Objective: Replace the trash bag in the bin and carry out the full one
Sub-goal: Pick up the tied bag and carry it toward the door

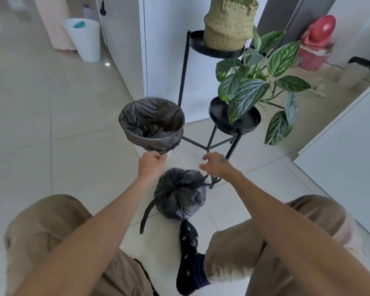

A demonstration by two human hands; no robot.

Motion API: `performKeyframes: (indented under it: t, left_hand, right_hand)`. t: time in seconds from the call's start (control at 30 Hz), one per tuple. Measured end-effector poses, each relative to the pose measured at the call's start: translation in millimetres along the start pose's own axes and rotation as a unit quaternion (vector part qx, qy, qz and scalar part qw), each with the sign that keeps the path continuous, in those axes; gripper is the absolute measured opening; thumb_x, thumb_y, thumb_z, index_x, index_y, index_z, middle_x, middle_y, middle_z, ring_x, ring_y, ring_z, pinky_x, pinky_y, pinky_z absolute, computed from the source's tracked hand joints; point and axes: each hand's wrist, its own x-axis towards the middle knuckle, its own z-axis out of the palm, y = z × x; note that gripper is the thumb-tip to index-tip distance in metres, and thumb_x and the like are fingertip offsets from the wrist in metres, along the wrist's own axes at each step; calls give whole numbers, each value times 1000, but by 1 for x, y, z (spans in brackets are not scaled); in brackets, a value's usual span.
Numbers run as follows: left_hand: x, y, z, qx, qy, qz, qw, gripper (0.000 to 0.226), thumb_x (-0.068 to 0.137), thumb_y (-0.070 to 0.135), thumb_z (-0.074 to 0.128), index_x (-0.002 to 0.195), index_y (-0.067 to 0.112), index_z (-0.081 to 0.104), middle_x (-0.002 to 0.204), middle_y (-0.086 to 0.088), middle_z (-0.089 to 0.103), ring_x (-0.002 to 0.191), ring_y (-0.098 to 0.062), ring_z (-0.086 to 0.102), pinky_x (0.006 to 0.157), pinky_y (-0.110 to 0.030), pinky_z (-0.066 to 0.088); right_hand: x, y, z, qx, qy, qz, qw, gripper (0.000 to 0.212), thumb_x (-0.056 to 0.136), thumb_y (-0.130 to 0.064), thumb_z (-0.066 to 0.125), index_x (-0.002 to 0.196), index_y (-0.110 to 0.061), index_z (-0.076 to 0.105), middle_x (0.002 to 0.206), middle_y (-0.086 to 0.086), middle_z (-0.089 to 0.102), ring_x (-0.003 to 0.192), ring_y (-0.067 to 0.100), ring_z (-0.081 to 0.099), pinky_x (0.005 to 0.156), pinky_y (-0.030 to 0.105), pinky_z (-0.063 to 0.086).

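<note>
A small round bin stands on the tiled floor, lined with a dark grey trash bag folded over its rim. My left hand pinches the bag's loose edge at the bin's near side. My right hand hovers to the right of the bin with fingers apart and nothing in it, just above the full bag. The full black bag lies tied on the floor between my knees, its drawstring tails trailing to the left.
A black metal plant stand with a leafy plant and a woven basket stands right of the bin. A white bin is at the far left, a red bin at the far right. My socked foot rests near the full bag.
</note>
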Motion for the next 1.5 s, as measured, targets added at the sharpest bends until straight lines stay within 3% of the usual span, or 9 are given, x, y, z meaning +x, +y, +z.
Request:
performKeyframes:
  t: [0.27, 0.5, 0.63, 0.87, 0.97, 1.1, 1.27, 1.4, 1.5]
  left_hand:
    - [-53, -4, 12, 83, -23, 33, 996, 36, 93, 23, 63, 62, 10, 50, 59, -8, 62, 53, -28, 71, 61, -48, 63]
    - [-50, -41, 35, 186, -58, -3, 981, 25, 89, 22, 67, 65, 14, 65, 81, -11, 74, 86, -33, 71, 80, -45, 61]
    - [-27, -64, 52, 206, -45, -53, 976, 33, 92, 32, 63, 62, 20, 55, 94, -15, 73, 96, -38, 68, 82, -45, 59]
    - [17, -107, 74, 325, -58, -174, 928, 76, 92, 74, 33, 120, 8, 58, 118, -15, 64, 108, -37, 62, 78, -40, 45]
    - [28, -112, 78, 292, -113, -257, 914, 84, 84, 81, 40, 122, 8, 55, 112, -14, 67, 95, -35, 69, 79, -40, 55]
    - [19, -82, 73, 185, -153, -339, 910, 50, 86, 49, 72, 88, 0, 60, 69, -15, 64, 47, -26, 58, 46, -30, 52]
    - [-5, 3, 53, 215, -164, -213, 939, 30, 92, 21, 65, 65, 9, 57, 58, -6, 54, 46, -22, 49, 38, -22, 37]
    - [-48, 103, 23, 285, -226, -135, 922, 33, 92, 26, 62, 64, 11, 61, 65, -6, 63, 67, -29, 65, 62, -34, 53]
    - [-85, 184, -3, 300, -267, -115, 909, 31, 93, 28, 61, 69, 9, 62, 65, -5, 63, 65, -26, 63, 61, -31, 50]
  right_hand:
    - [-42, 37, 11, -28, 16, -20, 999, 41, 92, -25, 62, 131, -13, 61, 134, 10, 59, 115, 29, 61, 94, 34, 51]
    - [-37, 64, 39, -58, 23, -55, 997, 37, 93, -17, 57, 129, -11, 61, 133, 11, 61, 119, 29, 58, 100, 40, 50]
    - [-10, 72, 54, -130, 41, -109, 985, 43, 92, -19, 61, 134, -12, 56, 138, 7, 55, 130, 28, 46, 109, 39, 39]
    - [53, 86, 77, -361, -12, -121, 925, 96, 80, -50, 74, 153, -14, 22, 145, 9, 46, 138, 31, 40, 122, 55, 12]
    - [66, 84, 71, -393, -68, -100, 911, 62, 92, -34, 65, 142, -13, 35, 132, 8, 60, 122, 30, 59, 109, 45, 37]
    - [56, 66, 48, -367, -99, -102, 919, 31, 97, -12, 52, 129, -9, 52, 121, 9, 62, 109, 28, 65, 83, 35, 50]
    - [13, 43, -18, -189, -190, -26, 963, 39, 93, -31, 59, 126, -11, 57, 125, 13, 59, 112, 33, 60, 88, 38, 49]
    - [-52, 25, -110, -70, -219, 25, 973, 32, 87, -45, 63, 97, -16, 69, 94, 7, 64, 92, 32, 64, 73, 36, 51]
    - [-114, 13, -183, -35, -204, 56, 977, 27, 90, -39, 58, 76, -16, 65, 82, 7, 64, 84, 33, 65, 69, 37, 50]
